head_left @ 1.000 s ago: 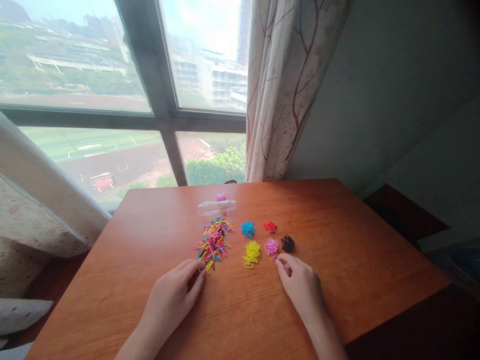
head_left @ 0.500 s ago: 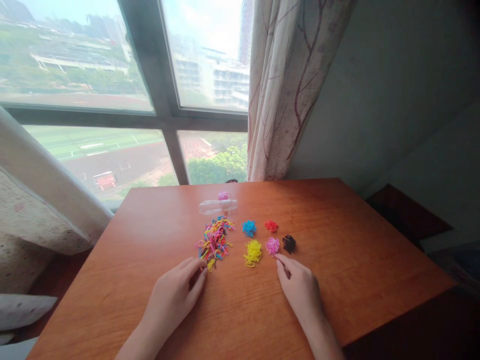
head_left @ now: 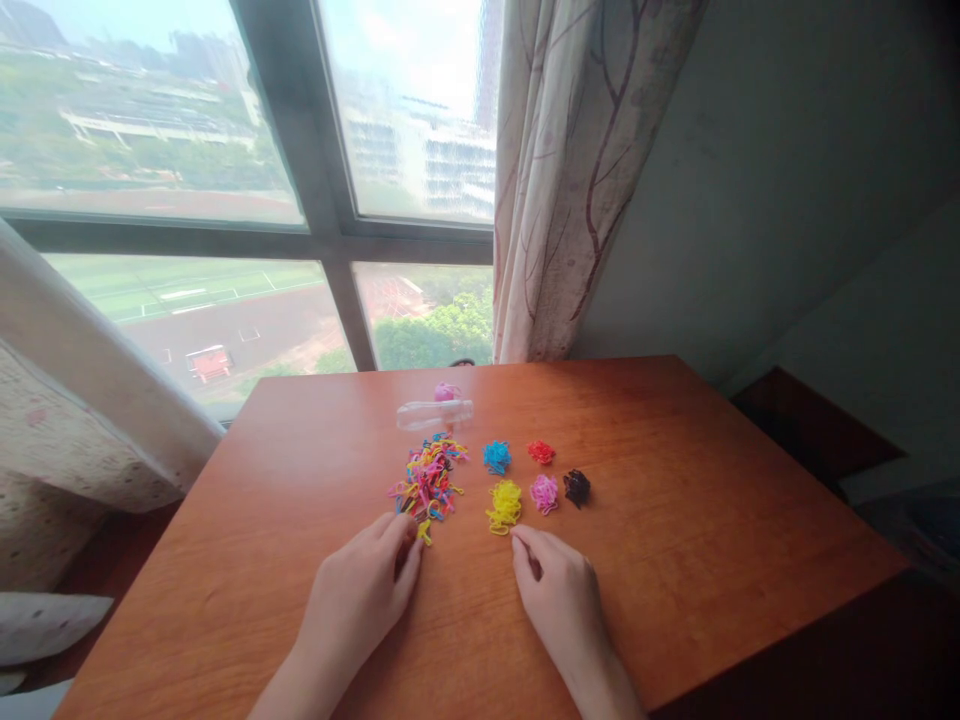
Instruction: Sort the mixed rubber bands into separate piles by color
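Observation:
A mixed heap of small coloured rubber bands point(head_left: 429, 478) lies on the wooden table. At its near edge my left hand point(head_left: 366, 572) is closed in a pinch, and a yellow rubber band point(head_left: 425, 532) shows at the fingertips. My right hand point(head_left: 559, 578) has its thumb and forefinger pressed together just below the yellow pile point(head_left: 504, 505); whatever may be between them is too small to see. Sorted piles lie right of the heap: blue point(head_left: 496, 457), red point(head_left: 541, 452), pink point(head_left: 544, 492) and black point(head_left: 577, 487).
Behind the heap a clear plastic bottle-like container point(head_left: 435, 414) lies on its side, with a pink object point(head_left: 447, 391) just beyond it. The wooden table point(head_left: 712, 500) runs back to a window and a patterned curtain point(head_left: 570, 180).
My right hand has moved left, from the pink pile to just below the yellow one. My left hand has shifted slightly right at the heap's near edge.

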